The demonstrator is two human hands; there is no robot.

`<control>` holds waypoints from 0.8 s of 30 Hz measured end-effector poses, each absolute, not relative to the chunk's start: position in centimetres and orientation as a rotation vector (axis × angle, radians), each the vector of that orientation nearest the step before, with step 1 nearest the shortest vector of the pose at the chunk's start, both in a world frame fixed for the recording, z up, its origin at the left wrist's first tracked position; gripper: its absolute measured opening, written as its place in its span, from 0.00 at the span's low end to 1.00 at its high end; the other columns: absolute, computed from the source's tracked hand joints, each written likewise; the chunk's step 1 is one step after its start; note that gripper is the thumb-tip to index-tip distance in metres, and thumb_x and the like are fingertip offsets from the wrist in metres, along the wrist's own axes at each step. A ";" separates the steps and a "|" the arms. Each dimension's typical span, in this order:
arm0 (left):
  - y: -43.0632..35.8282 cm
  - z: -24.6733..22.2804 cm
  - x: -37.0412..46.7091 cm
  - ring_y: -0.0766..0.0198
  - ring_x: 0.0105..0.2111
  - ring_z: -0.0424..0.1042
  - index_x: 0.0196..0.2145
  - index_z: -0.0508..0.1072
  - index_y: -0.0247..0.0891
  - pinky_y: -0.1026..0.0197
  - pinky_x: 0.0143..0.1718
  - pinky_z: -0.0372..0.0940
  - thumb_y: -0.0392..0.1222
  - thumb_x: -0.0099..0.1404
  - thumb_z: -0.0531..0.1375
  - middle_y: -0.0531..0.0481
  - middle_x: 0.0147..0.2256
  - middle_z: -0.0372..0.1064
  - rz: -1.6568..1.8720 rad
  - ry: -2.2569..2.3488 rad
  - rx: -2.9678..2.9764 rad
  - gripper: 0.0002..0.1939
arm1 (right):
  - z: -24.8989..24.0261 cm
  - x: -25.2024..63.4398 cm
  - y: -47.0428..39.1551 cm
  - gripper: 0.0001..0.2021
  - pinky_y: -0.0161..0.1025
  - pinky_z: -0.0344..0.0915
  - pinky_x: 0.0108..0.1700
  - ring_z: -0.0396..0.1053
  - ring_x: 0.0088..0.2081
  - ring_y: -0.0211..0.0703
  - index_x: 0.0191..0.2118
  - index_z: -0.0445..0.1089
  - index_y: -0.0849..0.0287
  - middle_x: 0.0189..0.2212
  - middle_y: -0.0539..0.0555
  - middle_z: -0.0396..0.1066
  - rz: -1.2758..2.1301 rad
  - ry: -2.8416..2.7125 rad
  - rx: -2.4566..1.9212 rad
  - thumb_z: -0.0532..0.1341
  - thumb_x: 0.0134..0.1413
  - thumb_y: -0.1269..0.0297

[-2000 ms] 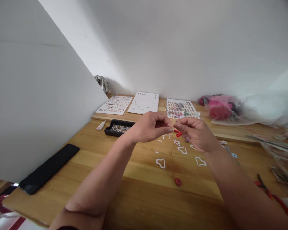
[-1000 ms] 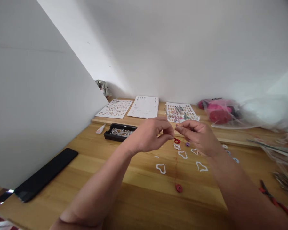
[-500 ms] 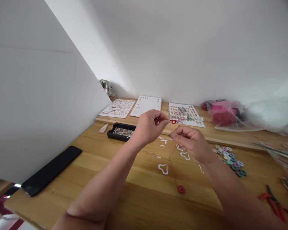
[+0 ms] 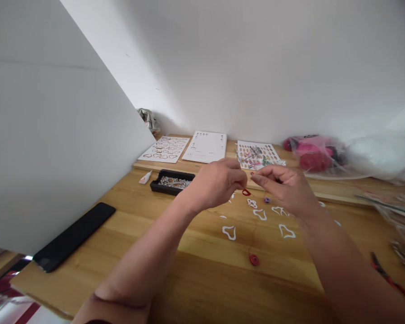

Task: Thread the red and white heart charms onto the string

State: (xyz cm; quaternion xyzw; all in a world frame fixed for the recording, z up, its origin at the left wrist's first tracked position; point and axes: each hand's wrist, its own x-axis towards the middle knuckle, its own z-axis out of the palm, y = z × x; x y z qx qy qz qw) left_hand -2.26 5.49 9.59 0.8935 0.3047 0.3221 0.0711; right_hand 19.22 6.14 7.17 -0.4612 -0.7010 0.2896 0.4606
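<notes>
Red loop (image 4: 246,192) has shifted below left fingers (image 4: 240,176).

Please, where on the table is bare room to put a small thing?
Bare wood shows between the black object and the left forearm, and between it and the right forearm, nearer the wearer than the red spool. Crowded: beyond that spool, where white cut-outs lie, and the far side, with paper sheets and a clear bag. Pliers take room at right.
</notes>
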 end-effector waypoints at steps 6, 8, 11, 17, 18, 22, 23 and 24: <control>5.8 9.7 -2.6 0.68 0.30 0.67 0.32 0.76 0.35 0.64 0.32 0.61 0.38 0.64 0.62 0.50 0.30 0.71 1.131 0.739 2.237 0.04 | 6.5 18.6 6.7 0.15 0.35 0.47 0.20 0.52 0.19 0.32 0.26 0.73 0.56 0.19 0.46 0.64 1.204 -1.449 -1.037 0.73 0.42 0.51; 6.1 9.5 -2.6 0.69 0.28 0.65 0.32 0.75 0.35 0.65 0.29 0.60 0.40 0.63 0.64 0.50 0.29 0.71 1.172 0.755 2.051 0.06 | 6.3 18.2 6.6 0.15 0.34 0.45 0.20 0.50 0.18 0.30 0.26 0.73 0.56 0.20 0.46 0.65 1.281 -1.373 -1.021 0.74 0.38 0.53; 6.5 9.2 -2.6 0.71 0.25 0.63 0.32 0.75 0.34 0.65 0.26 0.57 0.42 0.62 0.65 0.50 0.27 0.70 1.182 0.825 1.868 0.08 | 5.9 17.8 6.5 0.14 0.34 0.44 0.20 0.49 0.18 0.29 0.26 0.73 0.56 0.20 0.45 0.64 1.314 -1.350 -1.004 0.74 0.39 0.55; 6.7 9.2 -2.4 0.71 0.25 0.63 0.31 0.76 0.33 0.66 0.27 0.58 0.41 0.59 0.65 0.50 0.28 0.71 1.288 0.952 1.791 0.07 | 5.6 17.1 6.1 0.12 0.35 0.42 0.21 0.49 0.18 0.31 0.26 0.72 0.57 0.17 0.43 0.57 1.281 -1.464 -1.033 0.71 0.44 0.54; 6.7 9.2 -2.4 0.71 0.25 0.63 0.32 0.77 0.33 0.66 0.27 0.59 0.41 0.59 0.65 0.50 0.28 0.72 1.310 0.986 1.796 0.07 | 5.7 17.0 6.0 0.13 0.36 0.42 0.21 0.48 0.18 0.31 0.26 0.72 0.57 0.17 0.44 0.56 1.245 -1.506 -1.053 0.70 0.45 0.54; 6.8 8.9 -2.1 0.71 0.24 0.62 0.32 0.77 0.34 0.65 0.27 0.59 0.39 0.60 0.63 0.51 0.26 0.72 1.359 1.089 1.886 0.05 | 6.3 16.9 5.1 0.13 0.37 0.43 0.23 0.48 0.20 0.33 0.26 0.72 0.58 0.17 0.45 0.56 0.987 -1.739 -1.100 0.66 0.52 0.54; 6.8 8.9 -2.1 0.70 0.24 0.62 0.32 0.78 0.35 0.64 0.28 0.59 0.38 0.61 0.62 0.51 0.26 0.72 1.365 1.105 1.931 0.05 | 6.5 16.9 4.8 0.12 0.37 0.44 0.23 0.48 0.21 0.33 0.26 0.72 0.58 0.18 0.45 0.56 0.922 -1.782 -1.105 0.66 0.54 0.55; 6.8 8.8 -2.1 0.70 0.25 0.62 0.32 0.78 0.35 0.63 0.29 0.60 0.37 0.61 0.62 0.51 0.26 0.72 1.375 1.122 1.982 0.05 | 6.8 16.9 4.5 0.12 0.37 0.44 0.23 0.48 0.21 0.33 0.27 0.73 0.58 0.18 0.45 0.55 0.868 -1.813 -1.109 0.65 0.55 0.56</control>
